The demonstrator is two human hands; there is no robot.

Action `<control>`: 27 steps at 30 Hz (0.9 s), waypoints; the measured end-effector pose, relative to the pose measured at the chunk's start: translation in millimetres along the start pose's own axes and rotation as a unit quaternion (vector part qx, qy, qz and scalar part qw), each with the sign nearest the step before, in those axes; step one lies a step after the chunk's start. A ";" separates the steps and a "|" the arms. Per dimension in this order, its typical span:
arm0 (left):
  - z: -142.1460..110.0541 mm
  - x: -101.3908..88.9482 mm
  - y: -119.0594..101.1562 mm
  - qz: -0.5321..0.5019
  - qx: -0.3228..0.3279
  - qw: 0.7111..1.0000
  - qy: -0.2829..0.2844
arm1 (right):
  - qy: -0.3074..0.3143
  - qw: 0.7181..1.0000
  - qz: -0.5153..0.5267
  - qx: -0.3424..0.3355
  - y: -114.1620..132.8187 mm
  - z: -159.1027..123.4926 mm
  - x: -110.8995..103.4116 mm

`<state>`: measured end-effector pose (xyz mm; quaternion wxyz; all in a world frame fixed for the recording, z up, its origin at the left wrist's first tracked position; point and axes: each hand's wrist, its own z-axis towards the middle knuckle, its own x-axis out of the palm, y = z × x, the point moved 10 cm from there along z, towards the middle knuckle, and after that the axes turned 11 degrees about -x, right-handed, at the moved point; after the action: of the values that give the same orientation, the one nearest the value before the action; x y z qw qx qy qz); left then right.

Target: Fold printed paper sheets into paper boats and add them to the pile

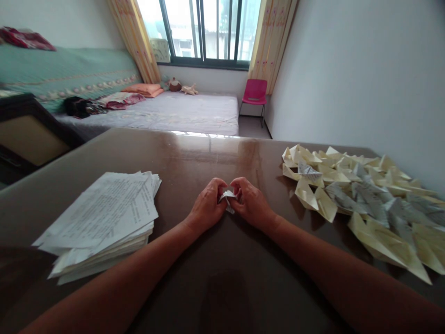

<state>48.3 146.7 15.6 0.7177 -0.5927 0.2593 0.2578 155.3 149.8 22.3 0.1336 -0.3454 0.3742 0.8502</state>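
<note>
My left hand (207, 204) and my right hand (251, 202) meet at the middle of a glossy brown table (194, 153). Both pinch a small folded piece of printed paper (228, 197) between their fingertips, just above the tabletop. Most of the paper is hidden by the curled fingers. Both forearms rest on the table and reach in from the near edge.
A stack of printed sheets (104, 218) lies to the left of my hands. A heap of several folded paper boats (361, 195) covers the table's right side. Beyond the table are a bed (167, 111), a pink chair (255, 92) and a window.
</note>
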 end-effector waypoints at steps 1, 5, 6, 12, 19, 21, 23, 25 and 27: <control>-0.1 0.0 0.4 0.002 -0.002 1.000 -0.002 | -0.002 1.000 0.001 0.000 -1.5 0.2 -0.1; -1.2 -1.5 -0.9 0.031 0.007 0.999 -0.005 | 0.023 0.999 -0.036 -0.017 -1.0 0.1 0.2; -2.4 -1.5 -3.1 0.043 0.018 0.999 0.000 | 0.039 0.998 -0.049 -0.022 0.3 -0.5 0.7; -17.8 5.2 -19.0 0.115 0.105 0.986 0.059 | 0.134 0.985 -0.074 -0.085 9.8 -5.7 -1.2; -22.4 6.6 -23.3 0.126 0.157 0.975 0.097 | 0.187 0.971 -0.067 -0.134 8.6 -5.2 -7.5; -21.6 5.3 -24.3 0.126 0.162 0.973 0.109 | 0.198 0.968 -0.063 -0.143 9.9 -5.6 -9.9; -21.9 4.3 -27.1 0.122 0.167 0.971 0.123 | 0.210 0.964 -0.058 -0.149 10.9 -6.4 -11.7; -23.1 4.6 -30.4 0.124 0.172 0.968 0.134 | 0.219 0.963 -0.049 -0.148 10.7 -7.0 -11.8; -23.5 6.2 -30.9 0.143 0.168 0.966 0.133 | 0.215 0.966 -0.041 -0.136 8.5 -6.7 -10.6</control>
<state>72.2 118.8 29.8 0.7217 -0.4490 0.4743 0.2292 162.1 139.4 31.0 0.0365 -0.5504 0.2604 0.7925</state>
